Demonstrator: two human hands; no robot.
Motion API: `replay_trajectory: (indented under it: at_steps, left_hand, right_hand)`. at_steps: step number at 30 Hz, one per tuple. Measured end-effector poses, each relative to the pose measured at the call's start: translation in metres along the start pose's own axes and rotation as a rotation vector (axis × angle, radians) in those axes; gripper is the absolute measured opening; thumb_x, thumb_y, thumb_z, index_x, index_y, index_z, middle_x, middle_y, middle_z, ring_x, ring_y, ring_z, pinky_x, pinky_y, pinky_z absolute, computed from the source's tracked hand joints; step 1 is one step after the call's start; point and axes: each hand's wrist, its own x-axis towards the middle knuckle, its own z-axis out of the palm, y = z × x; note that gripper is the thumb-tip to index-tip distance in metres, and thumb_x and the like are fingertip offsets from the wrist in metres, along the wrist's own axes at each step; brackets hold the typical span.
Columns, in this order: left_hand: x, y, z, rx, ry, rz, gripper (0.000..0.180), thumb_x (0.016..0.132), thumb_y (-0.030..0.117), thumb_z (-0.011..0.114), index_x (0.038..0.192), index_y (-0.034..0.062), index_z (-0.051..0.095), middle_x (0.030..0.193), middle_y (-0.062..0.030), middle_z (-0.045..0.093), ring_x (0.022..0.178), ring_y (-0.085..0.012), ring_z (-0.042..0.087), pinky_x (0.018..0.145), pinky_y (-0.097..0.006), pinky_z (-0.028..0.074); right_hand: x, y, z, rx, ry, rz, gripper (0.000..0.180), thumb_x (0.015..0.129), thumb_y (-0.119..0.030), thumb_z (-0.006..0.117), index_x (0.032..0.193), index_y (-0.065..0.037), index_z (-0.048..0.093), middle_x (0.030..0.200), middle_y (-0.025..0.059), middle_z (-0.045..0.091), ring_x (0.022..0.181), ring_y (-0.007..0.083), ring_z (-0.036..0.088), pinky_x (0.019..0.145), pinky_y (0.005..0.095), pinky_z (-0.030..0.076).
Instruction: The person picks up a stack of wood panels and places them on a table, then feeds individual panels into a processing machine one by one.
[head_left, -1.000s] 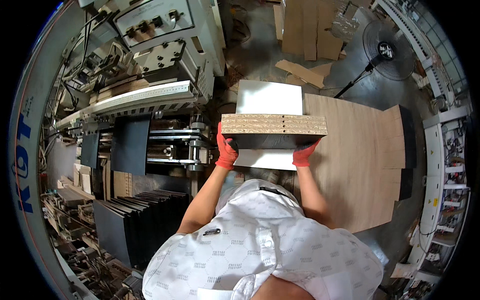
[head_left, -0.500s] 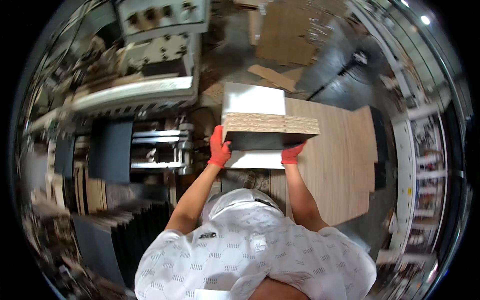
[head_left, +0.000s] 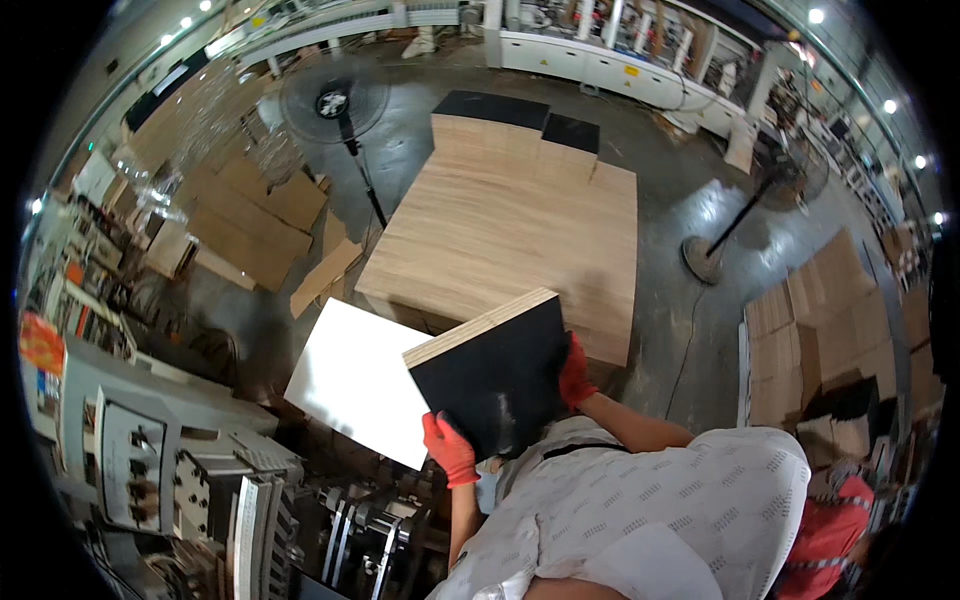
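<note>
Between my two red-gloved hands is a small stack of black-faced boards [head_left: 495, 385], tilted, with light wood-toned edges along its far side. My left hand [head_left: 449, 450] is closed on its near left corner, the thumb lying over the black face. On the right side my right hand [head_left: 576, 372] grips the edge, its fingers partly hidden behind the boards. A white panel [head_left: 355, 372] lies beside and partly under the stack, to the left. Beyond the boards spreads a broad, light wood-grain surface [head_left: 510, 225].
Black-topped board piles [head_left: 490, 108] stand on the far end of the wood surface. A pedestal fan [head_left: 335, 104] is at the far left, another fan [head_left: 703, 258] at the right. Machinery [head_left: 135, 465] fills the near left. Flattened cardboard [head_left: 245, 215] lies on the left floor.
My body and view have turned to the right, toward the wood-grain surface. The boards stay in both hands, now tilted so more of the black face shows.
</note>
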Motion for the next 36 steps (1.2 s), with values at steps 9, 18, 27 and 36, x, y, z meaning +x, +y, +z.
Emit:
replay_trajectory:
  at_steps: [9, 18, 27, 36]
  left_hand:
    - [-0.026, 0.023, 0.104, 0.024, -0.335, 0.127, 0.032, 0.098, 0.026, 0.055, 0.082, -0.0012, 0.051, 0.065, -0.0125, 0.048, 0.061, -0.0169, 0.044, 0.059, -0.035, 0.040]
    - [-0.134, 0.085, 0.287, -0.127, -0.619, 0.291, 0.018, 0.081, 0.016, 0.059, 0.091, 0.0007, 0.058, 0.073, -0.0123, 0.058, 0.067, -0.0196, 0.054, 0.066, -0.032, 0.046]
    - [-0.209, 0.131, 0.416, -0.284, -0.622, 0.485, 0.081, 0.079, 0.076, 0.052, 0.098, -0.0023, 0.060, 0.085, -0.0128, 0.062, 0.080, -0.0219, 0.063, 0.071, -0.033, 0.049]
    - [-0.208, 0.116, 0.513, -0.442, -0.799, 0.356, 0.057, 0.079, 0.052, 0.069, 0.100, 0.0004, 0.062, 0.094, -0.0111, 0.062, 0.084, -0.0232, 0.063, 0.076, -0.034, 0.050]
  right_hand:
    - [-0.026, 0.014, -0.124, 1.184, 0.392, 0.598, 0.052, 0.104, -0.044, 0.040, 0.134, -0.003, 0.054, 0.132, 0.0059, 0.056, 0.116, 0.0238, 0.053, 0.104, 0.0385, 0.039]
    - [-0.024, 0.151, -0.288, 1.197, 0.654, 0.332, 0.051, 0.103, -0.044, 0.038, 0.133, -0.006, 0.053, 0.126, 0.0039, 0.059, 0.116, 0.0200, 0.053, 0.104, 0.0369, 0.039]
    - [0.010, 0.195, -0.438, 1.396, 0.810, 0.295, 0.055, 0.103, -0.048, 0.035, 0.139, -0.008, 0.046, 0.133, 0.0037, 0.054, 0.123, 0.0208, 0.050, 0.105, 0.0375, 0.038]
    - [0.057, 0.262, -0.483, 1.298, 0.643, -0.098, 0.076, 0.091, -0.066, 0.045, 0.137, -0.006, 0.042, 0.128, 0.0133, 0.052, 0.118, 0.0282, 0.052, 0.103, 0.0441, 0.042]
